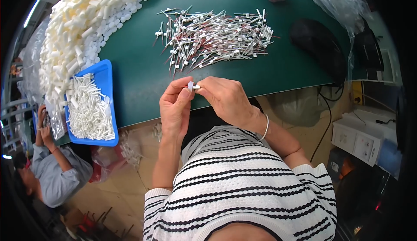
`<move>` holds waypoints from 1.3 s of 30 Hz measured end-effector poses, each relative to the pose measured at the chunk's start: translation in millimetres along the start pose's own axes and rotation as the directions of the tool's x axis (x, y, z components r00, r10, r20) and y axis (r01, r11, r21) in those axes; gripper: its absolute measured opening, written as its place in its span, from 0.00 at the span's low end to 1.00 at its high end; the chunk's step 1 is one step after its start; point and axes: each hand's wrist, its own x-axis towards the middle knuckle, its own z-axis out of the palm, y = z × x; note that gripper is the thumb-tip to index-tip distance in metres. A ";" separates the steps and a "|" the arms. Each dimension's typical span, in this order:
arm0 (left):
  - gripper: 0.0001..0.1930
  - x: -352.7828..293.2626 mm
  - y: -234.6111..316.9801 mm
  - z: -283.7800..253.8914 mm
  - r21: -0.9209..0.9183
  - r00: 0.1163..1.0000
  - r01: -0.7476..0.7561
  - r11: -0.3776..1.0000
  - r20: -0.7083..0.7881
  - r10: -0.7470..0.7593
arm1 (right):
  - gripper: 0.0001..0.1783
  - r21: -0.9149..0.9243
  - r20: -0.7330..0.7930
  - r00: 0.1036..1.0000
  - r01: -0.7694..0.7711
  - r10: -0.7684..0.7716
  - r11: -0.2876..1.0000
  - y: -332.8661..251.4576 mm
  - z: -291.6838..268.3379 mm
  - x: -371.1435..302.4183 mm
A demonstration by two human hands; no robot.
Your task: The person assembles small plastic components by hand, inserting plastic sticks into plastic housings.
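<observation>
Left hand [175,110] pinches a small white piece [190,85], right hand [230,100] pinching a stub [196,87] next to it; both on the wearer's side of the wired pile [221,41]; a slack fingertip grip could drop either off the table [286,74]!

So you've got a dark green tabletop [134,84] in front, tan tiled floor [126,186] below, a bright light strip [34,8] far left plus some blurry racking [16,104] on that side.

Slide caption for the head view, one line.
Left hand and right hand hold small white parts at a green table, blue tray nearby.
</observation>
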 end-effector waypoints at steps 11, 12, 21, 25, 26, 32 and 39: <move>0.15 -9.9 -8.1 0.5 0.175 0.959 -0.281 0.944 0.090 0.269 | 0.03 0.050 0.062 0.997 0.038 -0.041 0.998 5.7 8.4 -7.4; 0.15 -10.3 -8.6 -0.7 0.171 0.959 -0.282 0.944 0.086 0.271 | 0.03 0.185 0.082 0.996 -0.040 0.025 0.982 5.8 10.5 -9.6; 0.11 -8.5 32.8 -5.7 0.479 0.935 -0.349 0.806 0.123 0.331 | 0.09 0.516 0.448 0.869 -0.444 0.211 0.733 6.2 13.0 22.2; 0.08 0.5 101.8 -40.3 0.740 0.983 -0.141 0.657 0.026 0.182 | 0.09 0.675 0.553 0.800 -0.594 0.233 0.438 3.8 12.0 26.5; 0.08 8.3 117.9 -62.8 0.869 0.915 -0.192 0.456 -0.009 0.404 | 0.09 0.677 0.561 0.794 -0.602 0.233 0.424 10.8 9.4 23.3; 0.06 33.2 185.6 -185.9 0.621 0.874 0.115 -0.775 0.308 0.376 | 0.18 0.745 0.496 0.817 -0.574 0.293 0.340 8.4 5.7 12.7; 0.03 57.2 179.6 -181.2 0.778 0.850 -0.038 -0.628 0.355 0.388 | 0.15 0.758 0.513 0.802 -0.591 0.307 0.276 12.5 5.6 5.0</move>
